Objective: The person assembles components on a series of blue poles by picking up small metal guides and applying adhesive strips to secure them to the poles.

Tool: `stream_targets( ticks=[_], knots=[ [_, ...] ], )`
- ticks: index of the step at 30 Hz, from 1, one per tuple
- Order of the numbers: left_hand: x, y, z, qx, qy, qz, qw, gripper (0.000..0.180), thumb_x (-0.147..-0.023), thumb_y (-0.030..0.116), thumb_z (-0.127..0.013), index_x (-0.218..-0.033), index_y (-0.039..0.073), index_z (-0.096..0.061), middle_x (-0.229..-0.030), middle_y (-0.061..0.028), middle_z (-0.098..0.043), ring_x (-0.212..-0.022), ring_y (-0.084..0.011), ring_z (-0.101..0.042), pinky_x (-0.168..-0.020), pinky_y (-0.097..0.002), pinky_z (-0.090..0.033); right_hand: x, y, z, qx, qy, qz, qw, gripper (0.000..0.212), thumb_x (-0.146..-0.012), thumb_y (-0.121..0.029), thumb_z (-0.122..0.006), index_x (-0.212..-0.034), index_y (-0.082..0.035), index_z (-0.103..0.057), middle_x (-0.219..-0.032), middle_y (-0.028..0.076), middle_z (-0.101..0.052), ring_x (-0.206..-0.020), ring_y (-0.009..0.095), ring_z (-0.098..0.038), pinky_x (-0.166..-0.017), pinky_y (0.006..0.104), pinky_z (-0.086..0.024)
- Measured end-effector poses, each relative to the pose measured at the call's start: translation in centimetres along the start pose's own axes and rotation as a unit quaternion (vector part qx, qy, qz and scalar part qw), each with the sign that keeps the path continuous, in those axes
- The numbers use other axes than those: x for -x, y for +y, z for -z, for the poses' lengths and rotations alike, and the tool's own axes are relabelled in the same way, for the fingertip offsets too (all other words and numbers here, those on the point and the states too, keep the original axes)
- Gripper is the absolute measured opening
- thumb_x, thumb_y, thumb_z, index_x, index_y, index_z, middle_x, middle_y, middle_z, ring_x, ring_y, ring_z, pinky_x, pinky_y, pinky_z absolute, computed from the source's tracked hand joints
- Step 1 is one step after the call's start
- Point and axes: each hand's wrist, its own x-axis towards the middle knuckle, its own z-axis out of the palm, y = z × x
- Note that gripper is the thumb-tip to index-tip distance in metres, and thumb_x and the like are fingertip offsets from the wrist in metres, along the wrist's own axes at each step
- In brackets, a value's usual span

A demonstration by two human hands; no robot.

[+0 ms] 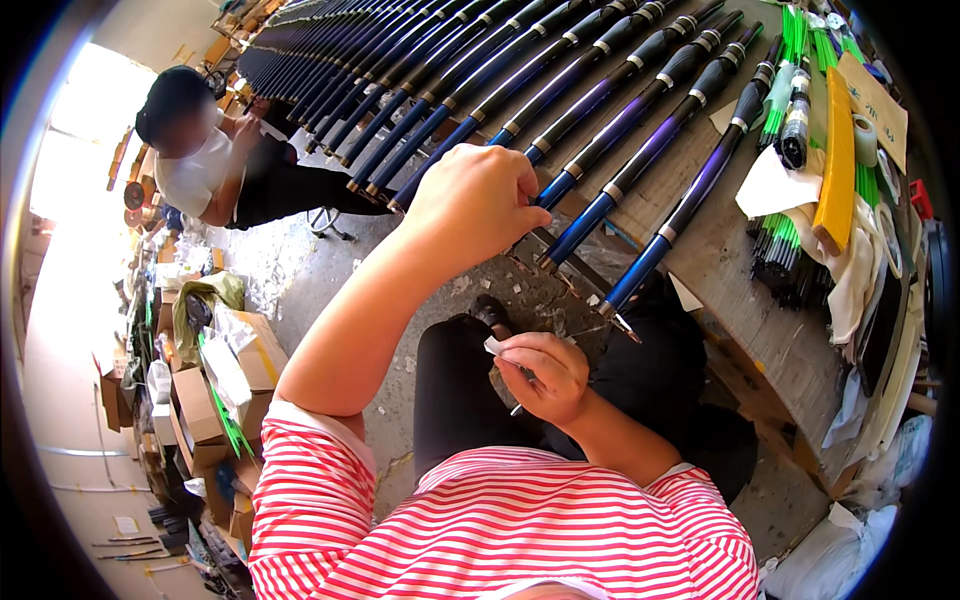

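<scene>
A row of fishing rods point(640, 155), dark with blue and purple butts, lies side by side across a wooden table, the ends sticking out past its edge. My left hand point(475, 195) reaches over these ends, fingers curled down and closed around the end of one rod; the fingertips are partly hidden. Below it, above my lap, my right hand point(545, 375) pinches a small white slip point(493, 345) between thumb and fingers. A small pale tip shows under that hand, too little to name. The nearest rod point(655, 250) on the right has a metal piece at its end.
On the table's right lie bundles of green and black rods point(785, 240), a yellow bar point(835, 165), cloth and a tape roll point(864, 140). Another person point(190, 150) works at the far left. Cardboard boxes point(200, 410) stand left; white scraps litter the floor.
</scene>
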Motion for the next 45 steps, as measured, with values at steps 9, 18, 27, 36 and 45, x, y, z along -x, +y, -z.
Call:
stream_targets(
  ticks=[9, 18, 27, 36, 45],
  knots=[
    [-0.1, 0.0, 0.2, -0.031, -0.067, 0.022, 0.997, 0.027, -0.066, 0.016, -0.073, -0.083, -0.002, -0.067, -0.074, -0.0141, -0.067, -0.067, -0.0232, -0.066, -0.064, -0.0298, -0.051, 0.0, -0.1, 0.3, -0.006, -0.001, -0.002, 1.000, 0.016, -0.069, 0.002, -0.071, -0.081, -0.002, -0.061, -0.079, 0.009, -0.063, -0.063, 0.020, -0.062, -0.054, 0.0261, -0.050],
    [0.6, -0.5, 1.3, -0.042, -0.156, 0.021, 0.987, 0.028, -0.067, 0.019, -0.072, -0.086, -0.001, -0.066, -0.076, -0.0132, -0.067, -0.071, -0.0265, -0.065, -0.067, -0.0330, -0.050, -0.3, -0.9, 1.0, -0.024, 0.026, -0.038, 0.999, 0.017, -0.068, 0.001, -0.073, -0.081, -0.002, -0.062, -0.080, 0.009, -0.063, -0.064, 0.021, -0.062, -0.056, 0.0282, -0.049],
    [-0.1, -0.2, 0.0, -0.090, -0.101, -0.028, 0.990, 0.036, -0.067, 0.027, -0.073, -0.091, 0.002, -0.066, -0.081, -0.0111, -0.064, -0.081, -0.0280, -0.061, -0.073, -0.0359, -0.047, -0.2, -0.5, 1.3, -0.010, 0.052, -0.074, 0.996, 0.015, -0.068, 0.001, -0.072, -0.079, -0.001, -0.062, -0.078, 0.011, -0.063, -0.063, 0.023, -0.062, -0.055, 0.0281, -0.050],
    [2.5, -0.6, 0.6, -0.002, 0.077, -0.053, 0.996, 0.031, -0.071, 0.022, -0.072, -0.097, 0.005, -0.065, -0.084, -0.0095, -0.063, -0.076, -0.0264, -0.060, -0.069, -0.0332, -0.047, 0.0, -0.3, 0.2, 0.000, 0.016, 0.003, 1.000, 0.014, -0.069, 0.002, -0.071, -0.079, 0.000, -0.062, -0.079, 0.011, -0.064, -0.064, 0.021, -0.063, -0.056, 0.0259, -0.050],
    [13.9, -4.8, 0.5, 0.346, 0.168, 0.052, 0.922, 0.010, -0.080, 0.009, -0.068, -0.080, 0.001, -0.062, -0.069, 0.0030, -0.053, -0.059, -0.0022, -0.041, -0.052, -0.0188, -0.030, 0.0, -0.8, -0.9, 0.012, -0.015, 0.023, 1.000, 0.015, -0.070, -0.001, -0.072, -0.080, -0.002, -0.061, -0.079, 0.011, -0.063, -0.063, 0.023, -0.063, -0.053, 0.0286, -0.051]
  ],
)
